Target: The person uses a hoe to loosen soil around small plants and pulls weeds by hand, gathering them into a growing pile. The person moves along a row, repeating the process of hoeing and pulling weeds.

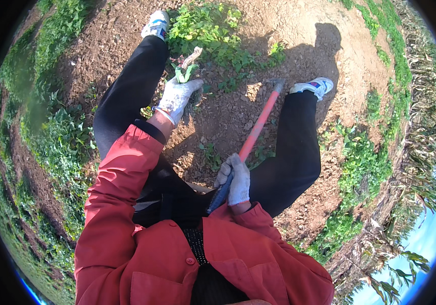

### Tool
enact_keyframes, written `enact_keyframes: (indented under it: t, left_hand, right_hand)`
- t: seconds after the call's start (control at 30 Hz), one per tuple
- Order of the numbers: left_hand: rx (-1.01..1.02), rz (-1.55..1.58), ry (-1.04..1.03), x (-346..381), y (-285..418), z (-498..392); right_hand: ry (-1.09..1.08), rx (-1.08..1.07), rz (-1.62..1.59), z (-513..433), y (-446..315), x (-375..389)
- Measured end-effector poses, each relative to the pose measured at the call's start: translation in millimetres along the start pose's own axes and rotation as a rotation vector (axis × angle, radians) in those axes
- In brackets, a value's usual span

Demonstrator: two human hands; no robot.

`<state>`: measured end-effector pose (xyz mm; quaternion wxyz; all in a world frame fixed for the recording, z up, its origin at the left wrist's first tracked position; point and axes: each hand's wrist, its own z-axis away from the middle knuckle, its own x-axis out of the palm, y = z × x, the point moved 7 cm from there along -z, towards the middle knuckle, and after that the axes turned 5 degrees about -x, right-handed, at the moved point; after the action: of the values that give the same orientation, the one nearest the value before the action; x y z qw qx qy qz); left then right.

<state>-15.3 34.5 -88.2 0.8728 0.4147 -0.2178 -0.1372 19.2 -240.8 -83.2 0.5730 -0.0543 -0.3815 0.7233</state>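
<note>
In a white work glove, my left hand is raised over the soil between my feet. Its fingers are closed on a plant piece with green leaves and a pale, dry-looking stalk or root sticking up; the part inside the fist is hidden. My right hand, gloved as well, grips the dark ribbed end of a small long-handled hoe. The red handle slants away to a metal head low over or on the ground, beside my right shoe. How much of the blade is in soil, I cannot tell.
A clump of leafy green vines grows just beyond my left hand. Vine rows run along the left side. Bare brown soil lies between my legs. Dry corn stalks line the right edge, and my left shoe is farther ahead.
</note>
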Motion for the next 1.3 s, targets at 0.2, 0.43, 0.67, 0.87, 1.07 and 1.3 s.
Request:
enact_keyframes:
  t: [0.2, 0.43, 0.67, 0.87, 1.07, 1.3]
  left_hand:
    - [0.039, 0.049, -0.006, 1.1, -3.8, -2.0]
    - [0.037, 0.068, -0.045, 3.0, -5.1, -3.4]
    - [0.072, 0.059, -0.034, 3.3, -4.3, -1.7]
    - [0.047, 0.048, -0.029, 2.4, -8.2, -3.9]
    - [0.042, 0.007, -0.016, 2.1, -8.6, -3.0]
    - [0.049, 0.010, -0.022, 3.9, -10.6, -3.2]
  right_hand:
    - [-0.009, -0.003, -0.002, -0.4, 1.3, 3.5]
    - [-0.032, 0.006, -0.008, -0.1, 1.9, 6.3]
    - [-0.015, 0.016, 0.011, -1.1, 4.1, 5.7]
    - [-0.017, 0.015, 0.048, -1.8, 5.5, 6.0]
    - [-0.031, 0.025, 0.080, -2.3, 6.2, 8.7]
    - [-0.044, 0.029, 0.081, -3.9, 7.9, 10.0]
